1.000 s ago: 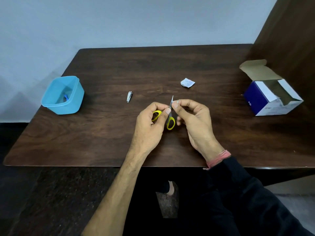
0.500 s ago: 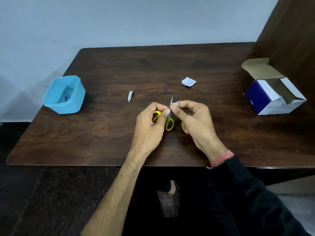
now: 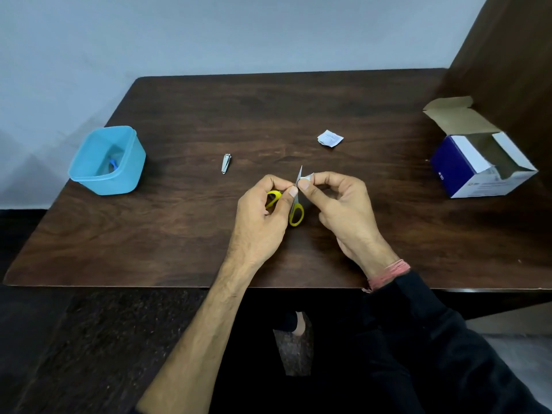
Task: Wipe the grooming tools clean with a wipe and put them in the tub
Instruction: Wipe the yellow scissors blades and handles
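- My left hand [image 3: 263,219] grips the yellow-handled scissors [image 3: 294,210].
- My right hand [image 3: 340,204] pinches a wipe [image 3: 307,177] against the blade.
- Print on the blue-and-white box [image 3: 475,171] is unreadable.

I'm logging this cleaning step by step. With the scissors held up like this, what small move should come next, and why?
Probably draw the wipe, pinched by the right hand, along the blade toward its tip. The left hand grips the scissors at the yellow handles, the wipe sits partway up the blade, and they are not yet in the tub.
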Tool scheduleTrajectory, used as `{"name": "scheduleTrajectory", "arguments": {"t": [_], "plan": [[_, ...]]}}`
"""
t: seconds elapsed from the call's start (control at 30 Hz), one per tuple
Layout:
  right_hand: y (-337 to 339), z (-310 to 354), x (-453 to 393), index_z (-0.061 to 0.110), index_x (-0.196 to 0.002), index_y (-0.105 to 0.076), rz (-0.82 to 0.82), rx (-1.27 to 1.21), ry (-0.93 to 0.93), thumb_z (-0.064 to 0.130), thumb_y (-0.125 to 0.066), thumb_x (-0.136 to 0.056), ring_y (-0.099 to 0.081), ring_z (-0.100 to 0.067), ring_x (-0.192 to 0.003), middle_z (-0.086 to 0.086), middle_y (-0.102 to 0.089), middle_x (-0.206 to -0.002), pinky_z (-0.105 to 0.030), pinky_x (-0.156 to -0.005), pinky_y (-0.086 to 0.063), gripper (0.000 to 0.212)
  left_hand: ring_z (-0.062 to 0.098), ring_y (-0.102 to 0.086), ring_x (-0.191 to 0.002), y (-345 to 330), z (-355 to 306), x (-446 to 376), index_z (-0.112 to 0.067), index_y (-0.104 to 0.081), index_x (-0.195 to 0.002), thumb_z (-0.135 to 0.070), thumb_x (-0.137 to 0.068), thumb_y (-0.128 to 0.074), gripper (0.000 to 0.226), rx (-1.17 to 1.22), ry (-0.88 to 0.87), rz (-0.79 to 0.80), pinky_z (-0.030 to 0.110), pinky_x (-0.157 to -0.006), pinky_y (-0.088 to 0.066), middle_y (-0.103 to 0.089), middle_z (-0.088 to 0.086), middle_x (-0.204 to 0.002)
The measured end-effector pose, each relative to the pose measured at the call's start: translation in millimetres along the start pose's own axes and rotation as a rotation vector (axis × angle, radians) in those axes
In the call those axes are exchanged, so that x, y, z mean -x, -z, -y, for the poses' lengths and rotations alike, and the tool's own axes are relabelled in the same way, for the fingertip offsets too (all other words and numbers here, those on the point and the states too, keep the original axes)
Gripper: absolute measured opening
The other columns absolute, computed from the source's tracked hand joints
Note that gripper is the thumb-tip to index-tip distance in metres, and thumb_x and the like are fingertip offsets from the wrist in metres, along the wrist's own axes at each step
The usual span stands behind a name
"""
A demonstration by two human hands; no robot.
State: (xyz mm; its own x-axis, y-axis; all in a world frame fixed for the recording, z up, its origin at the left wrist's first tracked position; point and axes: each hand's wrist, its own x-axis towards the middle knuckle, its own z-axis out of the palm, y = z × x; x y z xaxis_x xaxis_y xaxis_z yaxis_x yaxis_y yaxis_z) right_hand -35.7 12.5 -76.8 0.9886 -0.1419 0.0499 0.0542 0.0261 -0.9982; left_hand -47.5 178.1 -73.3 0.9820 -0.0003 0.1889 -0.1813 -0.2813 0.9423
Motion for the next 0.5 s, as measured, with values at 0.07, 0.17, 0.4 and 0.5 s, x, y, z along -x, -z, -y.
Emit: {"name": "scheduleTrajectory", "arguments": {"t": [0.07, 0.17, 0.4, 0.5], "plan": [[-0.5, 0.6, -0.5, 0.008, -0.098, -0.081, -0.007, 0.001, -0.003, 0.014, -0.082, -0.099, -0.056, 0.004, -0.047, 0.018, -0.068, -0.069, -0.007, -0.049, -0.042, 0.006, 0.015, -0.070, -0.080, 0.4, -0.2, -0.4, -0.025, -0.075, -0.099, -0.023, -0.109, -0.071, 0.011, 0.001, 0.005, 0.005, 0.040, -0.074, -0.055, -0.076, -0.006, -0.084], [-2.3, 1.9, 0.4, 0.008, -0.100, -0.081, -0.074, -0.112, -0.043, 0.013, -0.081, -0.098, -0.055, 0.004, -0.048, 0.017, -0.068, -0.070, -0.008, -0.048, -0.041, 0.006, 0.006, -0.065, -0.077, -1.2, -2.6, -1.8, -0.025, -0.075, -0.100, -0.023, -0.110, -0.070, 0.011, 0.019, 0.010, 0.030, 0.033, -0.074, -0.052, -0.075, -0.010, -0.085], [-4.0, -0.1, 0.9, 0.010, -0.101, -0.081, -0.037, 0.015, -0.002, 0.017, -0.080, -0.101, -0.052, 0.003, -0.046, 0.023, -0.064, -0.063, -0.008, -0.047, -0.039, 0.006, 0.016, -0.071, -0.079, 0.4, -0.5, 0.2, -0.023, -0.075, -0.099, -0.022, -0.109, -0.072, 0.010, -0.001, 0.010, -0.002, 0.043, -0.074, -0.056, -0.077, -0.003, -0.084], [-2.5, -0.1, -0.4, 0.008, -0.100, -0.081, -0.036, -0.007, -0.008, 0.015, -0.081, -0.100, -0.050, 0.002, -0.044, 0.021, -0.065, -0.064, -0.008, -0.047, -0.038, 0.007, 0.017, -0.070, -0.078, 0.1, -2.3, 0.2, -0.022, -0.076, -0.099, -0.022, -0.109, -0.072, 0.011, 0.003, 0.013, 0.002, 0.044, -0.074, -0.056, -0.077, -0.002, -0.084]]}}
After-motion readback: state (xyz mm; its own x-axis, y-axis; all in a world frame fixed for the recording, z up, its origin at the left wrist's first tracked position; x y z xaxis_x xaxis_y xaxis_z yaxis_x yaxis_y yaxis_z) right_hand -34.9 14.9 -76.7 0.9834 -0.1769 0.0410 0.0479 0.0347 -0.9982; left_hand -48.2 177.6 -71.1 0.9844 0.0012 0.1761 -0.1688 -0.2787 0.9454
